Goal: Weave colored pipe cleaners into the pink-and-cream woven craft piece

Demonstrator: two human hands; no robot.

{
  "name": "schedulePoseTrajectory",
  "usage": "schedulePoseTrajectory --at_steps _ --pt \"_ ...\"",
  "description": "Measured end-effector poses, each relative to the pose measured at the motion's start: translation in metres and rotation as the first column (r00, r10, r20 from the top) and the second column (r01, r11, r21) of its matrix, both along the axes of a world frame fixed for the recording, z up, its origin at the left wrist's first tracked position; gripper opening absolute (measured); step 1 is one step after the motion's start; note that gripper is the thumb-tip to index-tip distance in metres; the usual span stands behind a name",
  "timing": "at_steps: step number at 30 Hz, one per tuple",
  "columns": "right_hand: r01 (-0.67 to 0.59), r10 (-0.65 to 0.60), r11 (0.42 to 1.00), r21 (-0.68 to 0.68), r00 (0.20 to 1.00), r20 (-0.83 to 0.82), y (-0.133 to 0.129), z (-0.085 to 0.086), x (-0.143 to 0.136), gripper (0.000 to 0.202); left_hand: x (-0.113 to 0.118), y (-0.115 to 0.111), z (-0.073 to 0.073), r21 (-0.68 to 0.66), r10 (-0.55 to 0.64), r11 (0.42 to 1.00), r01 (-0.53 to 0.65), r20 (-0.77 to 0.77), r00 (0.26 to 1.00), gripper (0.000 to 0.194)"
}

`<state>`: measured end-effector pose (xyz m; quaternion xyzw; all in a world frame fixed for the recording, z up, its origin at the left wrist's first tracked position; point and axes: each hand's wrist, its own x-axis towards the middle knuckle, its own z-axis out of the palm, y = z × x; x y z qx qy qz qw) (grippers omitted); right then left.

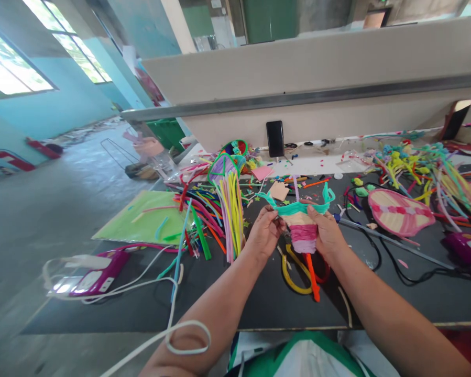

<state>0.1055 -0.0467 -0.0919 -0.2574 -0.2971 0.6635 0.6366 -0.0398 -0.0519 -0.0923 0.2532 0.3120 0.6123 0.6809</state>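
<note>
Head camera view: two bare hands hold up a striped craft piece [303,235] over a dark desk [259,309]. The piece is made of fuzzy craft stems, with a turquoise band across the top whose ends curl upward, then cream, magenta and lilac bands. An orange stem [313,283] points down from its lower edge.

The left hand [265,230] pinches the left end of the craft piece near the turquoise band, fingers curled. The right hand [326,230] grips its right side, thumb on the front.

Just below the craft piece, a yellow loop [285,275] lies on the desk. To its left is a bundle of straight stems [232,214] in yellow, pink and lilac, and farther left lie a light green sheet [121,222] and, nearer the viewer, a purple device [113,269] with white cable [188,323] about it.

Beyond the craft piece, a dark phone [275,139] stands upright by a pale panel [235,123]. To its right lies a flat pink-and-cream shape [401,213], with a tangled multicoloured heap [412,159] farther back.
</note>
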Motion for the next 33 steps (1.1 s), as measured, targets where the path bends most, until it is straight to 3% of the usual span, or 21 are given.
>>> schedulePoseTrajectory --at_steps 10,22,33 --pt "-0.049 0.049 0.999 -0.011 0.999 0.008 0.0014 -0.0045 0.0005 0.037 0.0036 -0.0012 0.0077 -0.066 0.01 0.998 -0.01 0.003 1.0 0.025" --pt "-0.053 0.053 0.998 -0.016 0.999 0.008 0.0001 -0.0049 -0.0006 0.033 0.0028 0.0013 -0.0009 -0.025 0.007 1.0 -0.009 -0.069 0.998 0.018" --pt "-0.038 0.036 0.998 -0.039 0.998 -0.046 0.0023 -0.0028 0.0013 0.03 -0.0031 0.0013 0.0064 0.049 0.007 0.999 -0.006 -0.034 0.999 0.025"
